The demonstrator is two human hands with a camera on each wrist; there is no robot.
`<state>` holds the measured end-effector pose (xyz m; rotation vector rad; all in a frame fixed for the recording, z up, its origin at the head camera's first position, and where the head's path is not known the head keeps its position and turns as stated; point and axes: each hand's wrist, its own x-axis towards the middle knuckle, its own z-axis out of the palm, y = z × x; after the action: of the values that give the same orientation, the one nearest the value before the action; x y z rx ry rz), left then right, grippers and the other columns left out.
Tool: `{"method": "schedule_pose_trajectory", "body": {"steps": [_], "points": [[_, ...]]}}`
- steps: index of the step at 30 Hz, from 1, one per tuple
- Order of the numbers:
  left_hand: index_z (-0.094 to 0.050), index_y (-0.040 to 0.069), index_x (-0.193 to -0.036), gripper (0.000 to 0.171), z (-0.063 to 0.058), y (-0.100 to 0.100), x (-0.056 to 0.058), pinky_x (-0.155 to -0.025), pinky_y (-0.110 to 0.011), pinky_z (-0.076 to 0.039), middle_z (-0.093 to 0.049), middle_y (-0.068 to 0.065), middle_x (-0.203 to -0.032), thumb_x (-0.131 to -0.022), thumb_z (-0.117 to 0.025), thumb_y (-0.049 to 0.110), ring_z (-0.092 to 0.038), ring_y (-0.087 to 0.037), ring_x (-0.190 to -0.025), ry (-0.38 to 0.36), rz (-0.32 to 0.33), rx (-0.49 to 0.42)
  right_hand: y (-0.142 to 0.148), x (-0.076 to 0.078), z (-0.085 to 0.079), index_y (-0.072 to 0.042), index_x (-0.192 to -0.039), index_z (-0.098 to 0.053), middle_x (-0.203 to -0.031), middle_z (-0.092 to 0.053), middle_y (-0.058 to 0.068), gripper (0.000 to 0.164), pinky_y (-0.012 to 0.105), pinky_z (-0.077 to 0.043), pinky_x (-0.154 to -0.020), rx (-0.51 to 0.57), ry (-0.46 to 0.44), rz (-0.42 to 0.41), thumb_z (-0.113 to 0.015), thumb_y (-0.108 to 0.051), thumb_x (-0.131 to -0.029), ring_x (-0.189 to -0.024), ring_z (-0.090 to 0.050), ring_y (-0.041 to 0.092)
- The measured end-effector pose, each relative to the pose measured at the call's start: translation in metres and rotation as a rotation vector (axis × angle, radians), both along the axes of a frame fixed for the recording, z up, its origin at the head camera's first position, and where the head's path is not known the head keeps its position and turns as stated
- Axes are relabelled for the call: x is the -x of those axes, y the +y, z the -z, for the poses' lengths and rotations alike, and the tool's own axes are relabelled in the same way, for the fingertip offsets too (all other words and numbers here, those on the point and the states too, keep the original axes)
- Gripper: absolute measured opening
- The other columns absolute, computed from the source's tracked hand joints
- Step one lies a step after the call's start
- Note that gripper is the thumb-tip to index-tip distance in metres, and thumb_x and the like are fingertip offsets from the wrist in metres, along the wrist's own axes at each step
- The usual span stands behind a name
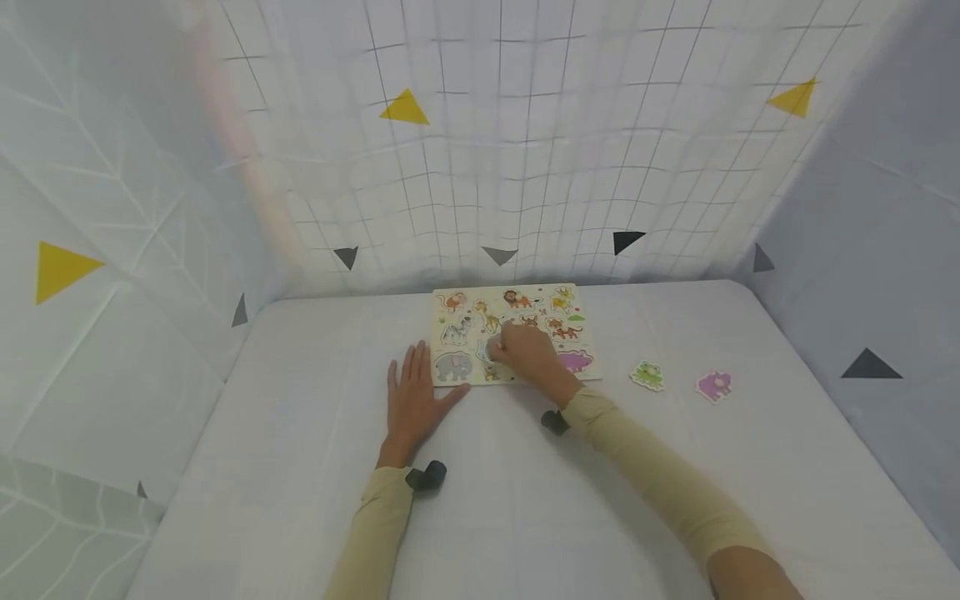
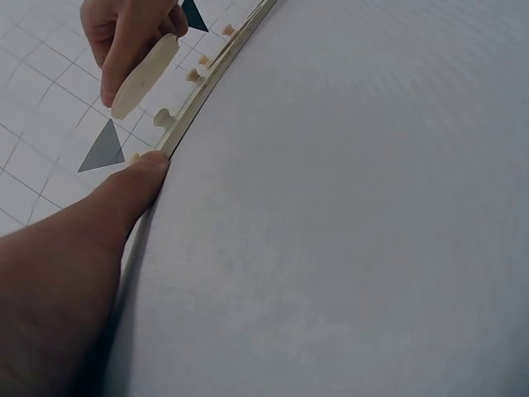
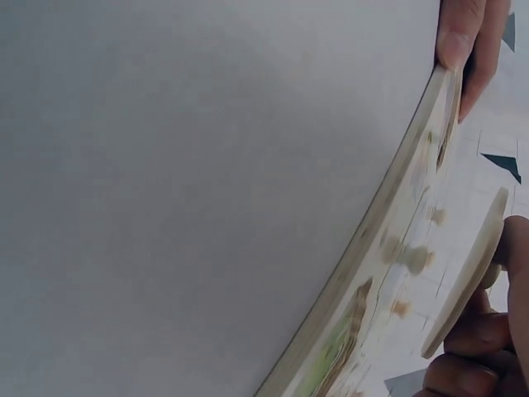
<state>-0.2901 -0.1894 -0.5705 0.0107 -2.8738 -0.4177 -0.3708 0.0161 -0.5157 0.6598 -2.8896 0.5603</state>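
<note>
A wooden peg puzzle board [image 1: 480, 294] with animal pictures lies near the back of the white table. My left hand [image 1: 415, 404] rests at its left front corner, fingers straight, thumb [image 2: 149, 169] touching the front edge. Over the board, my right hand [image 1: 531, 354] pinches a flat wooden puzzle piece [image 3: 467, 285] by its knob. That piece is tilted and raised off the board in both wrist views; its picture is turned away there. An elephant piece [image 1: 453, 367] sits at the board's front left, and a purple animal [image 1: 576, 361] shows at its front right, partly behind my right hand.
Right of the board lie two loose pieces, a green frog [image 1: 647, 375] and a purple animal piece [image 1: 714, 386]. Small knobs [image 2: 164, 118] stick up from the board. A gridded white cloth [image 1: 480, 192] hangs behind the table [image 1: 480, 533].
</note>
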Motion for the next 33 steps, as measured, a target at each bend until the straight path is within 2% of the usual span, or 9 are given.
{"method": "schedule_pose_trajectory", "body": {"steps": [7, 12, 16, 24, 33], "points": [[-0.016, 0.012, -0.145, 0.102, 0.000, 0.000, 0.000, -0.117, -0.049, -0.008, -0.017, -0.003, -0.153, -0.071, -0.043, 0.078, -0.015, -0.022, -0.142, 0.007, -0.002, 0.000, -0.017, 0.000, 0.001, -0.015, -0.060, -0.043, -0.046, -0.038, -0.004, 0.035, 0.021, -0.025, -0.034, -0.214, 0.186, -0.014, -0.045, -0.039, -0.085, -0.040, -0.033, 0.010], [-0.016, 0.012, -0.145, 0.103, -0.001, -0.001, 0.000, -0.117, -0.049, -0.008, -0.017, -0.003, -0.153, -0.070, -0.044, 0.077, -0.015, -0.022, -0.142, 0.008, 0.000, -0.009, -0.026, 0.000, 0.000, -0.015, -0.057, -0.044, -0.042, -0.032, -0.006, 0.039, 0.021, -0.021, -0.031, -0.318, 0.342, -0.038, -0.046, -0.042, -0.085, -0.037, -0.029, 0.008], [-0.016, 0.012, -0.145, 0.102, -0.002, -0.001, -0.001, -0.117, -0.049, -0.007, -0.017, -0.003, -0.153, -0.071, -0.044, 0.077, -0.014, -0.022, -0.142, 0.007, 0.002, -0.012, -0.033, -0.001, 0.000, -0.015, -0.059, -0.046, -0.043, -0.031, -0.006, 0.037, 0.020, -0.021, -0.030, -0.376, 0.401, -0.057, -0.047, -0.042, -0.084, -0.037, -0.027, 0.008], [-0.017, 0.012, -0.144, 0.102, -0.002, -0.004, 0.000, -0.117, -0.049, -0.008, -0.018, -0.003, -0.153, -0.070, -0.045, 0.077, -0.015, -0.023, -0.142, 0.009, 0.000, -0.009, -0.052, -0.001, 0.004, -0.013, -0.058, -0.050, -0.045, -0.045, -0.003, 0.036, 0.021, -0.029, -0.032, -0.291, 0.317, -0.104, -0.049, -0.035, -0.087, -0.039, -0.037, 0.010], [-0.018, 0.012, -0.144, 0.103, 0.003, -0.002, 0.003, -0.117, -0.049, -0.007, -0.018, -0.003, -0.153, -0.070, -0.042, 0.078, -0.015, -0.022, -0.143, 0.019, 0.007, 0.006, -0.067, 0.001, 0.008, -0.013, -0.063, -0.053, -0.047, -0.048, -0.001, 0.041, 0.024, -0.033, -0.035, -0.350, 0.218, -0.051, -0.044, -0.042, -0.089, -0.041, -0.041, 0.013]]}}
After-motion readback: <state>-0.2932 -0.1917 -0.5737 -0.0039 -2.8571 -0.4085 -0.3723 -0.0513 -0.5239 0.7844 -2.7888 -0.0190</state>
